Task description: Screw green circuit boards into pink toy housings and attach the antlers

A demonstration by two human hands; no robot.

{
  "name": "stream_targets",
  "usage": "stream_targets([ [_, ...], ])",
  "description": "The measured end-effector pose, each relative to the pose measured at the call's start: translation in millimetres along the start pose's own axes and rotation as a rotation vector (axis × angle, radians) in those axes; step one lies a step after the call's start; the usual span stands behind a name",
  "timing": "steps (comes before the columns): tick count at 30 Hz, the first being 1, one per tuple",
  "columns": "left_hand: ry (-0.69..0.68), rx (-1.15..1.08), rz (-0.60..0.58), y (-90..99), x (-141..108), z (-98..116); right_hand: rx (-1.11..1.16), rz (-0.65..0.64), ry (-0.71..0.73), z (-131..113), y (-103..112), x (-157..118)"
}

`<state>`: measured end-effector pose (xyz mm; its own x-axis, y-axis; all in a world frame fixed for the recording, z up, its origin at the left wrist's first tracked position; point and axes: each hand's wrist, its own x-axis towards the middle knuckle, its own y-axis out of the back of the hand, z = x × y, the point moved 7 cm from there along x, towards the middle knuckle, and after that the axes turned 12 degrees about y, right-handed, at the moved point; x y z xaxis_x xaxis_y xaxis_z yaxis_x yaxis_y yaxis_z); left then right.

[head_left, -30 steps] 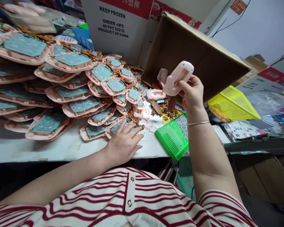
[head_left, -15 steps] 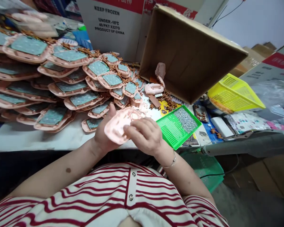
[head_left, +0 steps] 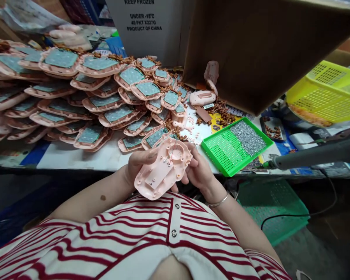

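Note:
Close to my striped shirt I hold a pink plastic casing half (head_left: 160, 177), its inner side facing up. Screw posts, a round speaker-like recess and thin red wires show inside it. My left hand (head_left: 138, 163) grips the left edge, thumb on top and fingers hidden beneath. At the right edge my right hand (head_left: 200, 169) is closed round the rim, with some fingertips under the casing. Just beyond lie stacked pink casing halves with circuit boards (head_left: 90, 134).
A green perforated tray (head_left: 217, 146) holds many small metal screws (head_left: 247, 136). Behind it a cardboard box (head_left: 236, 50) lies on its side, near pink parts (head_left: 202, 97) and brown pieces (head_left: 221, 111). A grey power screwdriver (head_left: 315, 153) and yellow basket (head_left: 332, 93) are at the right.
The casing has come nearer my body and turned to show its inside more fully. My right hand has gone from over its inner face to its right edge.

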<state>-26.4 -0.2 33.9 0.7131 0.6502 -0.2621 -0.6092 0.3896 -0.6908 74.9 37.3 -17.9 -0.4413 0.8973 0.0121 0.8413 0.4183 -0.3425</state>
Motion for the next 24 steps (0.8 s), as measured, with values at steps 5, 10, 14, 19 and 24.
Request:
stream_targets([
  [5,0.181,0.016,-0.088,-2.4,-2,-18,0.291,0.005,-0.103,-1,-12,0],
  [10,0.178,-0.027,-0.089,2.8,-8,-20,0.374,0.032,-0.012,-16,3,-3],
  [14,0.199,-0.037,-0.058,6.9,-9,-23,0.220,0.102,0.105,-19,24,-6],
  [19,0.173,0.034,0.074,20.9,-8,-25,-0.270,0.259,0.420,-48,45,-13],
  [24,0.037,-0.128,0.179,23.6,1,-18,-0.873,-0.120,0.762,-100,-12,-43],
])
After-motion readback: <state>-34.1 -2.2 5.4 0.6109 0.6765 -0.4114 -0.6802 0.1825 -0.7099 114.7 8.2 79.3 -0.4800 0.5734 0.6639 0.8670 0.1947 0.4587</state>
